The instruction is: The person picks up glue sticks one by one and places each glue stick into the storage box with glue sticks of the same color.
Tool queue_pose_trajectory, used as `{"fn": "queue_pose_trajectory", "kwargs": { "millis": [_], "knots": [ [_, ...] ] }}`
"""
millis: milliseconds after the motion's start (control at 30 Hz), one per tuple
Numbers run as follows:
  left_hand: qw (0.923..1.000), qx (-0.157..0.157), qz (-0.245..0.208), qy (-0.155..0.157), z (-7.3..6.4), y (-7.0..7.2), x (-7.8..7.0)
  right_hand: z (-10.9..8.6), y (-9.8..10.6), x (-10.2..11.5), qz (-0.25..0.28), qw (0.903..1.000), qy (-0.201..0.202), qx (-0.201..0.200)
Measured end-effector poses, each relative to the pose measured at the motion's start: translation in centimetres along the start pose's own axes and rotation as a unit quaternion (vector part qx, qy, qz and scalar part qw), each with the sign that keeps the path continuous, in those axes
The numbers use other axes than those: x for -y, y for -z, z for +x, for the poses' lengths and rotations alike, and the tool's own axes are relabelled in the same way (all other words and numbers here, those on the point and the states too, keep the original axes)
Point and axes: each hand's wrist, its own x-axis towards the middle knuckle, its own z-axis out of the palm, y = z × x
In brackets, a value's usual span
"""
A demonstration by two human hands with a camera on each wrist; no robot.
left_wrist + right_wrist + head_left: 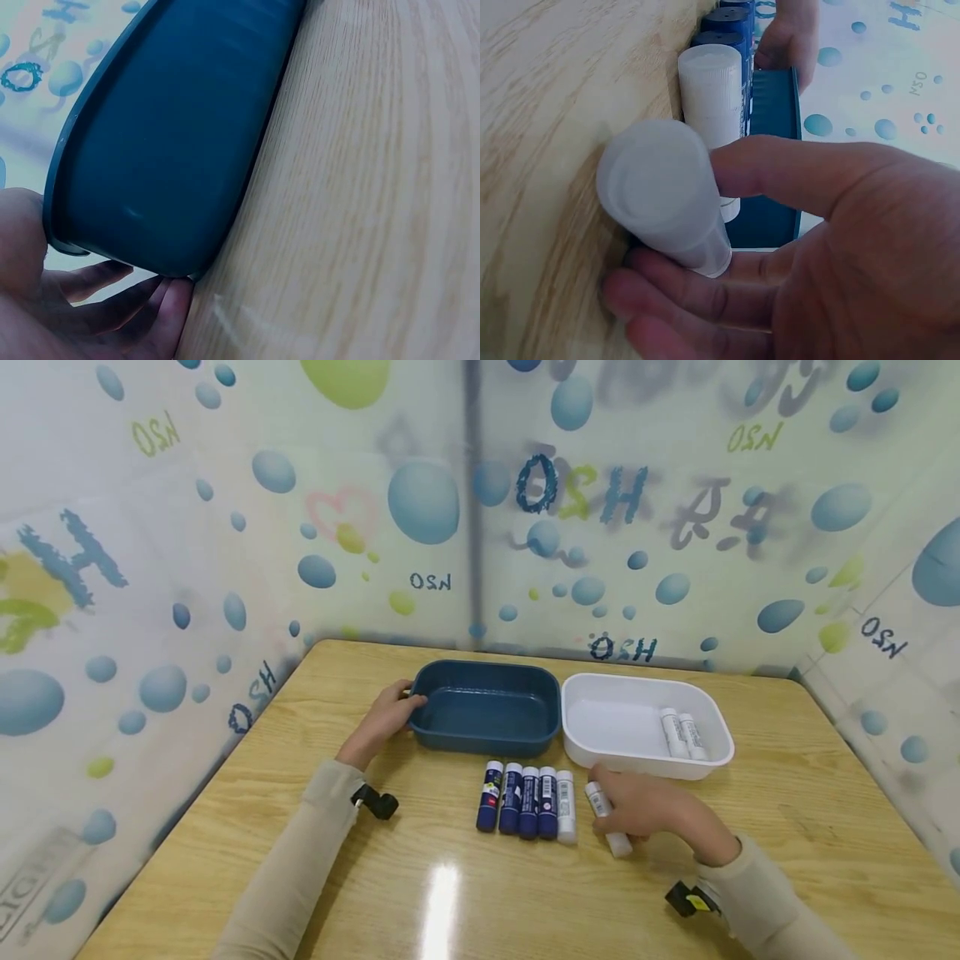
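White and smooth, round-ended: a plastic-looking tube (656,180) sits tilted, clamped between thumb and curled fingers of the right hand (648,806), just right of a side-by-side row on the wood-grained table (525,902). Row: four navy tubes (529,802) with white far ends, then one white cylinder (566,806), ribbed at its near end. Left hand (390,710) grips the left end of the dark blue tray (487,714), thumb over the rim, fingers against the outer wall. Just beside: white tray (615,727), also a rounded rectangle, containing two labelled white sticks (673,733).
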Motion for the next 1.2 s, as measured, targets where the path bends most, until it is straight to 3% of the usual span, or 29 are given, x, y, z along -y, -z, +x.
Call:
{"fn": "queue_pose_trajectory", "kwargs": {
  "millis": [633, 1200],
  "knots": [
    [1.0, -0.001, 0.001, -0.003, 0.07, -0.01, 0.12, -0.61, 0.59, -0.3, 0.031, 0.9989, -0.002, 0.035],
    [0.9999, -0.005, 0.006, -0.007, 0.07, -0.03, 0.22, -0.59, 0.92, -0.6, 0.039, 0.9986, -0.002, 0.037]
  ]
}}
